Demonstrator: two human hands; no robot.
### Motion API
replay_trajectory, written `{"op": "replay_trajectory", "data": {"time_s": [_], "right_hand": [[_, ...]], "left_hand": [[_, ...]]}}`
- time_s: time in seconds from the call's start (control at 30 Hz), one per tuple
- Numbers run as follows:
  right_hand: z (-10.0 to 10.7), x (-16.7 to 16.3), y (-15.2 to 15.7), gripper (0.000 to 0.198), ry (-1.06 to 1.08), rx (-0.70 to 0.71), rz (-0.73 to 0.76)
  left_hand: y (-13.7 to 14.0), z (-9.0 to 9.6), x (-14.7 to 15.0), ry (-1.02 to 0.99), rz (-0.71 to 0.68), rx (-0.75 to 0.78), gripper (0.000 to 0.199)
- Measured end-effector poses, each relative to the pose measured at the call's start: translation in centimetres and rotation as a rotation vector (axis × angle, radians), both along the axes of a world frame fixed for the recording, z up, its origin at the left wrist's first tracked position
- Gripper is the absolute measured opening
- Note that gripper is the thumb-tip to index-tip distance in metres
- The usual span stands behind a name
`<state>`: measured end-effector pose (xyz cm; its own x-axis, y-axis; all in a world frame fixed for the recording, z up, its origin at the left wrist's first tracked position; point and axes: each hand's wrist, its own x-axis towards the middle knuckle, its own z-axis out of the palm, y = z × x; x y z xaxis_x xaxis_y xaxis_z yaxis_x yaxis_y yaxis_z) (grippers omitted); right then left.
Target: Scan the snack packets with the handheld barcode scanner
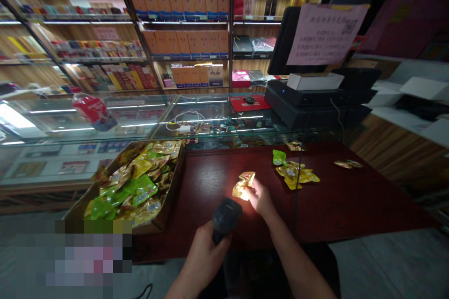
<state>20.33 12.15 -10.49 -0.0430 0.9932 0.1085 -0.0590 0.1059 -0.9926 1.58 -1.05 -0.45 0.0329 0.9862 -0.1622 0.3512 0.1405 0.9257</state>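
The dark red tabletop (pixel 206 168) spreads out in front of me. On its left side sits the open box (pixel 172 187), heaped with gold, yellow and green packets (pixel 143 189). Over to the right, well apart from the box, a small cluster of yellow packets (pixel 298 177) lies loose, with a green packet (pixel 279 157) just beyond it and a couple more gold pieces scattered farther off.

My left grip (pixel 206 248) is wrapped around the handle of the black scanner (pixel 227 214), its head tipped forward, away from me. My right grip (pixel 260 198) is pinched on the near right edge of a single gold packet (pixel 242 187), thumb and fingers together on the foil. Whether the packet rests on the wood or floats just above it, I cannot tell.

What counts here is how these two stand to each other: the packet is ahead of the scanner's head and a little to its right, near but not touching. Its long axis runs slantwise, from lower left to upper right, and bright light falls across it. The right grip is the nearer one, being on it; the left meets only the scanner.
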Motion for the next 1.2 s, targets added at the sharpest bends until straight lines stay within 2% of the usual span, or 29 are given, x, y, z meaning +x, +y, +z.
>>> {"op": "replay_trajectory", "data": {"time_s": [0.33, 0.47, 0.73, 0.83, 0.93, 1.07, 1.13, 1.2], "right_hand": [[-0.1, 0.4, 0.1, 0.027, -0.118, 0.02, -0.021], [0.0, 0.4, 0.0, 0.032, -0.116, 0.016, -0.005], [-0.2, 0.4, 0.3, 0.029, -0.118, 0.001, -0.035], [-0.2, 0.4, 0.4, 0.035, -0.096, -0.014, -0.056], [-0.1, 0.8, 0.5, 0.044, -0.073, -0.03, -0.117], [1.8, 0.4, 1.1, 0.039, -0.075, -0.044, -0.131], [3.8, -1.4, 1.8, 0.033, -0.108, -0.028, -0.069], [6.3, -4.8, 2.8, 0.03, -0.148, 0.013, 0.055]], "left_hand": [[-0.2, -0.4, 0.0, -0.044, 0.044, -0.038, 0.016], [-0.2, -0.3, 0.0, -0.072, 0.04, -0.083, 0.022], [1.2, -0.8, 0.9, -0.105, 0.061, -0.113, 0.026], [1.3, -1.5, 0.9, -0.1, 0.044, -0.123, 0.02], [1.0, -3.1, 0.3, -0.169, 0.089, -0.151, 0.02], [0.8, -5.5, -0.8, -0.296, 0.205, -0.14, 0.033], [0.9, -6.2, -1.1, -0.346, 0.252, -0.141, 0.037], [1.1, -6.4, -1.3, -0.394, 0.282, -0.157, 0.038]]}}
